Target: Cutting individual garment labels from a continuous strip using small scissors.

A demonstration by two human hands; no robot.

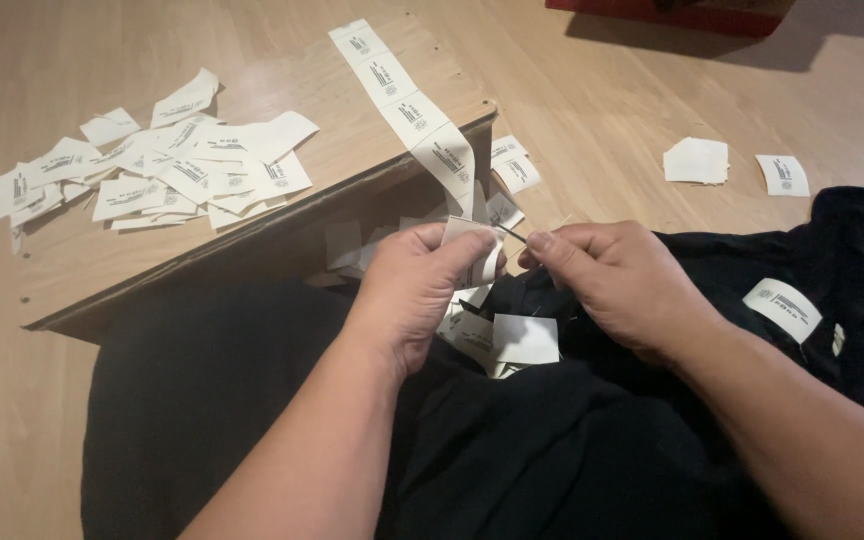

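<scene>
Red box cut off above

A light wooden floor with visible plank seams is seen across the whole view, warmly and softly lit. A low wooden board serves as a surface, set at an angle, with a dark front edge in shadow. At the top right a red object is cut off by the frame, and a dark shadow is cast beside it on the floor.
</scene>
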